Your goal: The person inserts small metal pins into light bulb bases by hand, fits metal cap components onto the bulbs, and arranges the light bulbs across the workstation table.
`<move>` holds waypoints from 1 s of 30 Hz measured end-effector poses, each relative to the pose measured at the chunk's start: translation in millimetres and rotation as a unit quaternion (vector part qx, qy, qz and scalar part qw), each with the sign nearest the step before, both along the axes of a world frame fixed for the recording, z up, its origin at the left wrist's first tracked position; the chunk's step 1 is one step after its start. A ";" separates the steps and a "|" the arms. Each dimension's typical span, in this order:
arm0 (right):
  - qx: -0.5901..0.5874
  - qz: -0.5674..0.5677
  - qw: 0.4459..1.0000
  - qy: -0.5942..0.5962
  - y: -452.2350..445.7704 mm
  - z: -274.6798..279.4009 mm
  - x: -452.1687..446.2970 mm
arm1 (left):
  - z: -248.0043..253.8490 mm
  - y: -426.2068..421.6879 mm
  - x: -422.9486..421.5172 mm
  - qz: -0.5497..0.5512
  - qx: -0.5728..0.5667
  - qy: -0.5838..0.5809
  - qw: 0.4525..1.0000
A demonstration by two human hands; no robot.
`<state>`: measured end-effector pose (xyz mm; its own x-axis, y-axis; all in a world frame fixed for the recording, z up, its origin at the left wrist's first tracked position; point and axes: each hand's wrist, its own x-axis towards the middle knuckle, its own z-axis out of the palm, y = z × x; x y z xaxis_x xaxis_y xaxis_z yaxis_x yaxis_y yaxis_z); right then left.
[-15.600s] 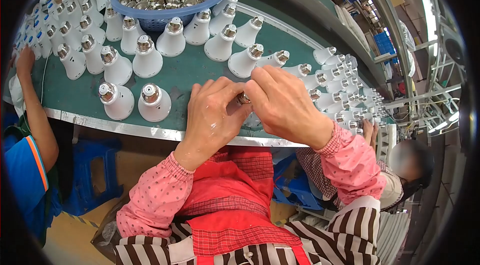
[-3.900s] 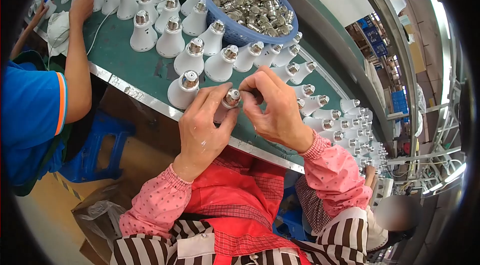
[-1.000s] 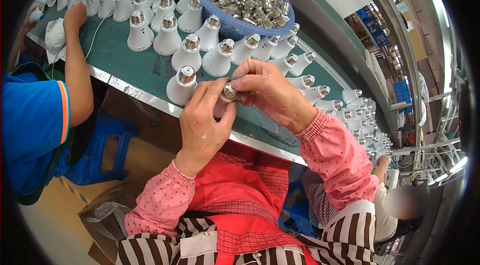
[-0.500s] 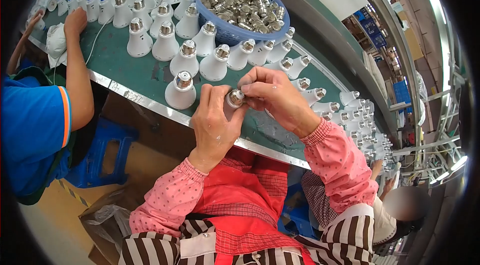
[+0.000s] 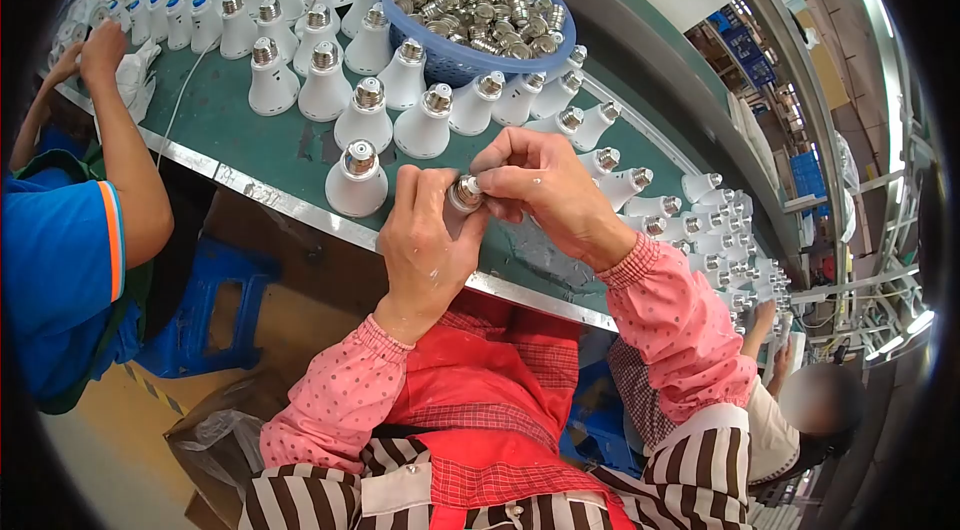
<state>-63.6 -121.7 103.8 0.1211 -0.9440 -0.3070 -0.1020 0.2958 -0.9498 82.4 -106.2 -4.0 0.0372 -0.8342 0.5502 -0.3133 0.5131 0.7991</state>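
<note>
My left hand [image 5: 425, 245] is wrapped round a white light bulb [image 5: 455, 221], its silver screw cap [image 5: 463, 195] pointing up between thumb and fingers. My right hand [image 5: 550, 192] comes in from the right with thumb and forefinger pinched together against the top of that cap. Whatever those fingertips hold is too small and hidden to make out. Just left of my hands, another bulb [image 5: 356, 188] stands cap up on the green tabletop [image 5: 240, 125]. More white bulbs [image 5: 422, 128] with screw caps stand in rows behind it.
A blue basket [image 5: 455, 62] full of loose metal caps [image 5: 475, 0] stands at the back. Several bulbs [image 5: 715, 240] crowd the bench on the right. A co-worker's arm [image 5: 125, 140] reaches over the bench at left, near a blue stool [image 5: 215, 305]. Another person [image 5: 770, 430] sits at right.
My right fingertips have moved slightly left onto the top of the bulb's cap. The co-worker's hand at left has shifted further left, and the view has moved a little.
</note>
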 end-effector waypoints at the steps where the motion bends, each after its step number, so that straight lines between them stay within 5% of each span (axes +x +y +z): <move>1: -0.002 -0.002 1.000 0.000 0.5 -0.4 -0.1 | 0.0 0.0 0.1 0.001 0.000 0.000 1.000; 30: -0.008 0.005 1.000 -0.010 1.5 -1.3 -0.4 | 1.1 0.6 0.9 -0.009 0.004 -0.010 1.000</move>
<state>-64.0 -120.2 102.5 0.1365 -0.9474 -0.2893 -0.0853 0.2797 -0.9563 83.3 -105.6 -2.9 0.0108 -0.8394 0.5434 -0.3192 0.5121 0.7974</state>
